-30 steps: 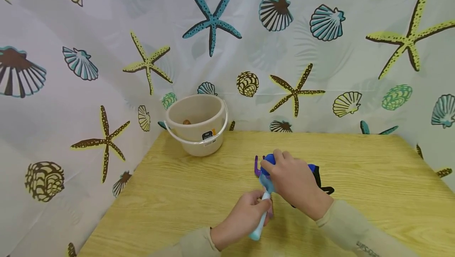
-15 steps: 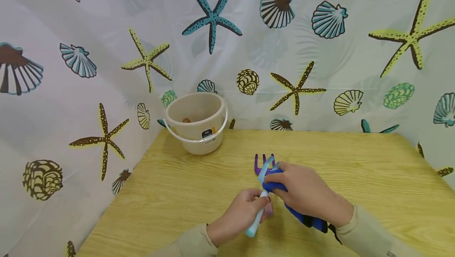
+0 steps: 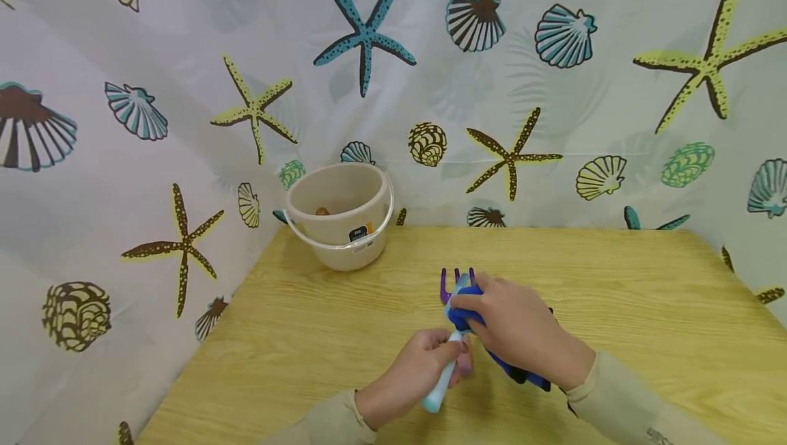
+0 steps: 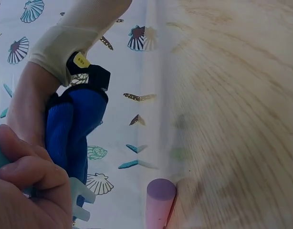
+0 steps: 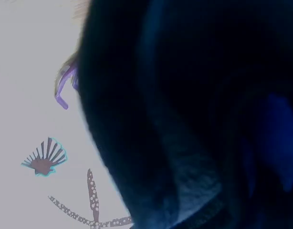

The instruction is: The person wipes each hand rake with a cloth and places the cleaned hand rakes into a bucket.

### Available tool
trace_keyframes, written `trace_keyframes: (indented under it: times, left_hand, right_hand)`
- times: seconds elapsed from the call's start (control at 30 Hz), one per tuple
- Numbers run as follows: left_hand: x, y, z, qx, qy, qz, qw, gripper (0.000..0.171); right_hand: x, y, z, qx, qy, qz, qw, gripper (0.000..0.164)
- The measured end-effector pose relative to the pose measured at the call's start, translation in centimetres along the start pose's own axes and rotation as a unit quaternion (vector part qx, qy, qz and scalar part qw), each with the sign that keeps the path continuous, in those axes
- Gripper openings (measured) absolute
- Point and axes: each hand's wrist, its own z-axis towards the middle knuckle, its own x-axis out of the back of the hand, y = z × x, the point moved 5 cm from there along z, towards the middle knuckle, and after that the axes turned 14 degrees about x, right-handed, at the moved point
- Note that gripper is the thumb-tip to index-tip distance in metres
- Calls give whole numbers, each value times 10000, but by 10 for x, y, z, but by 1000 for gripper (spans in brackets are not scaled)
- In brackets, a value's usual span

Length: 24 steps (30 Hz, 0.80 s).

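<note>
My left hand (image 3: 421, 366) grips the pale blue handle of a small garden tool (image 3: 438, 390), its head pointing away and partly covered. My right hand (image 3: 516, 318) pinches a bunched blue cloth (image 3: 464, 308) with black edging against the tool's head, just beyond the left fingers. The loose end of the cloth (image 4: 77, 129) trails under the right wrist. Light blue prong-like parts (image 4: 82, 198) show past the left hand in the left wrist view. Below lies a purple hand fork (image 3: 444, 288) with a pink handle (image 4: 160, 205). Dark cloth (image 5: 122, 119) fills most of the right wrist view.
A beige bucket (image 3: 335, 236) with a clear handle stands at the table's back left, a round brown thing (image 3: 322, 211) inside. The wood-grain table (image 3: 307, 335) is backed by a white curtain (image 3: 430, 89) printed with shells and starfish.
The right hand with the cloth has slid down the tool's head toward the handle, then slightly back up. The cloth's loose end has swung nearer. The left hand keeps its grip, almost still.
</note>
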Motion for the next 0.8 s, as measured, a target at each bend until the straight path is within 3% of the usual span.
trace_keyframes:
  times: [0.17,0.4,0.5,0.6,0.8]
  left_hand:
    - [4,1,1,-4,214,-14,9998,24]
    - [-3,3,0,63,-251,-86,9996,20]
    - [-4,2,0,31,-248,-35,9997,20]
    - [-3,2,1,5,-115,89,9999,21]
    - [-2,1,-1,9,36,111,9999,22]
  right_hand:
    - [2,5,-9,-245,-326,130,9991,27]
    - [7,-1,-8,-62,-206,609,9979,21]
    - [7,-3,-9,-67,-163,660,9977,20]
    - [4,-1,-11,-73,-65,382,9992,24]
    - [-5,9,-20,-50,457,-682,9966,34]
